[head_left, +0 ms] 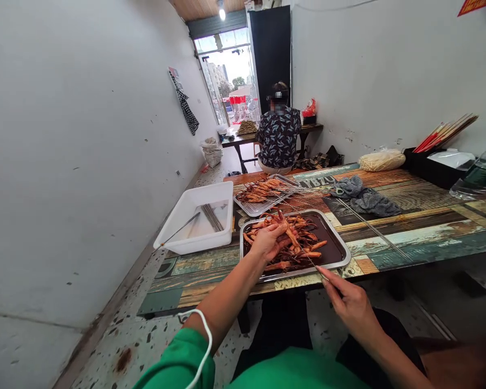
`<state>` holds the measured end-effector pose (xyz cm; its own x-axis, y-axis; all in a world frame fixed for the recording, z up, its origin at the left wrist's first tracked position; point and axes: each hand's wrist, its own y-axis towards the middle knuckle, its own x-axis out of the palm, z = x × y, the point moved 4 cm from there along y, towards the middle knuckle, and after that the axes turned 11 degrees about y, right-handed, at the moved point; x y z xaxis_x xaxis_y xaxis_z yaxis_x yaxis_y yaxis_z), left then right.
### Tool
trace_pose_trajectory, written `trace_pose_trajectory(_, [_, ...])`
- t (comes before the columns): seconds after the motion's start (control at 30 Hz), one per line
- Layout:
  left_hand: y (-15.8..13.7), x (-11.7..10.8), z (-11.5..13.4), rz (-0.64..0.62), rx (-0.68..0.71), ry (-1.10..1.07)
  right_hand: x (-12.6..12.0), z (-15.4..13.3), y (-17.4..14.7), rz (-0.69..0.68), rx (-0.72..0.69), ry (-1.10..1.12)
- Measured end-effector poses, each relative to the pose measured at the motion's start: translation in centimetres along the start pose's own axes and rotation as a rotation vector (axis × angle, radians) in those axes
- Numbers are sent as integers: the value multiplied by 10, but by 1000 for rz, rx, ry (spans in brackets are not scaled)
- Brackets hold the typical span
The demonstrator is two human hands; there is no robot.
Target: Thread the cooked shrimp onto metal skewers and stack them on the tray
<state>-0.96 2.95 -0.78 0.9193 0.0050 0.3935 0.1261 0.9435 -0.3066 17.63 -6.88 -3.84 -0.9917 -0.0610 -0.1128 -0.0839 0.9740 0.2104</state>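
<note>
My left hand (270, 243) is closed around a long reddish-brown piece of meat (291, 236), above a metal tray (340, 258). Pinched in my right hand (346, 297), at the tray's near edge, is a thin metal skewer (311, 260). It slants up to the meat in my left hand; whether its tip is inside the meat I cannot tell. More long pieces (314, 248) of the same kind lie in dark liquid in that tray. Behind it, a second metal tray (253, 208) bears a heap of skewered pieces (263, 189).
A white plastic tub (178, 216) with metal skewers (213, 217) stands at left. Loose skewers (376, 232) and a grey cloth (364, 197) lie to the right. Further right are a black box (433, 170) and a plastic bottle (480, 173). Another person (279, 132) sits beyond the table.
</note>
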Motion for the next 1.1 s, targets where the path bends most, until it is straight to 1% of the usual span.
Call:
trace_pose_trajectory(0.03, [-1, 1, 1, -11, -3, -3, -1, -2, -2, 5, -57, -71])
trace_pose_trajectory(0.1, [-2, 3, 2, -26, -2, -26, -2, -2, -5, -7, -82, -124])
trace_pose_trajectory(0.23, [-1, 1, 3, -22, -4, -59, -1, 2, -4, -23, -19, -140])
trace_pose_trajectory(0.37, [2, -2, 3, -30, -31, -48, -4, 6, -5, 3, -6, -128])
trace_pose_trajectory(0.5, [4, -3, 1, -6, -53, -69, -5, 11, -7, 36, 40, -39])
trace_pose_trajectory(0.57, [4, -3, 0, -9, -72, -79, -4, 13, -7, 40, 128, 104])
trace_pose_trajectory(0.6, [4, -3, 0, -16, -80, -82, -2, 14, -6, 28, 204, 208])
trace_pose_trajectory(0.7, [5, -3, 1, -33, -99, -87, 8, 16, -7, -75, 468, 519])
trace_pose_trajectory(0.77, [5, -3, 1, -32, -112, -87, 13, 15, -8, -145, 553, 605])
trace_pose_trajectory(0.87, [4, -5, 1, -33, -117, -82, 16, 16, -7, -156, 525, 579])
trace_pose_trajectory(0.93, [3, -5, 1, -34, -111, -75, 14, 20, -6, -108, 466, 535])
trace_pose_trajectory(1.0, [3, -5, 2, -29, -102, -65, 11, 22, -5, -33, 380, 496])
trace_pose_trajectory(1.1, [2, -4, 4, -17, -82, -60, 3, 19, -4, 56, 211, 410])
